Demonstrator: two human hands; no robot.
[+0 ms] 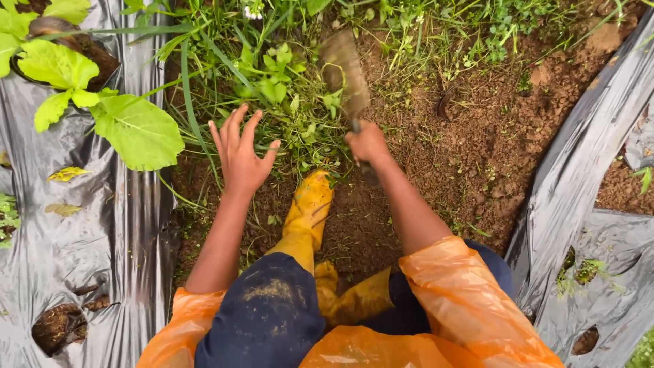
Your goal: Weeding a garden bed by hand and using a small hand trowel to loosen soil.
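Between the two sheets of black plastic mulch [129, 225], a strip of bare brown soil [470, 157] lies open to the right of the right hand [368, 143], which grips a mud-caked hand hoe [344, 68]. Ahead of the spread left hand [238, 153] the way is crowded by a dense clump of weeds and grass [286, 88], with a broad-leaved plant [136, 129] overhanging from the left. Nearer in, the yellow rubber boot [308, 211] takes up the ground between the two forearms, leaving only narrow soil on either side of it.
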